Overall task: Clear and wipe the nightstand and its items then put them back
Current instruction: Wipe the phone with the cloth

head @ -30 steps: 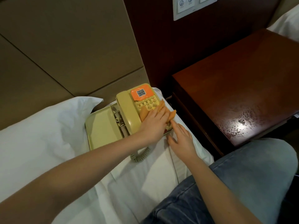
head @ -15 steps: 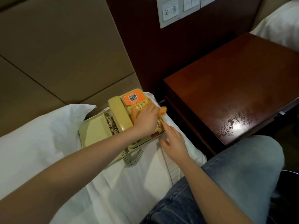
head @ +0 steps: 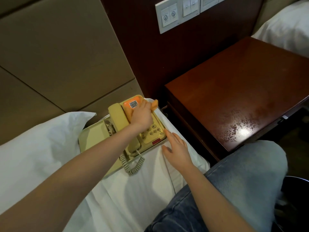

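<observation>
A cream corded telephone point(head: 117, 121) with an orange label lies on a cream tray point(head: 93, 138) on the white bed sheet. My left hand point(head: 141, 116) presses an orange cloth point(head: 154, 104) onto the upper part of the phone's keypad, fingers curled over the cloth. My right hand point(head: 175, 148) rests on the sheet with straight fingers, its fingertips touching the phone's lower right corner. The dark wooden nightstand point(head: 242, 97) stands to the right with nothing on its top and a wet sheen near its front edge.
A white pillow point(head: 41, 144) lies left of the tray. A padded headboard rises behind the bed. A white switch panel point(head: 177, 14) is on the dark wall above the nightstand. My jeans-clad knee point(head: 242, 181) is at lower right, beside a second bed's white linen point(head: 287, 30).
My left hand has slid the orange cloth up the keypad toward the orange label, uncovering the lower keys. My right hand stays at the phone's lower right corner.
</observation>
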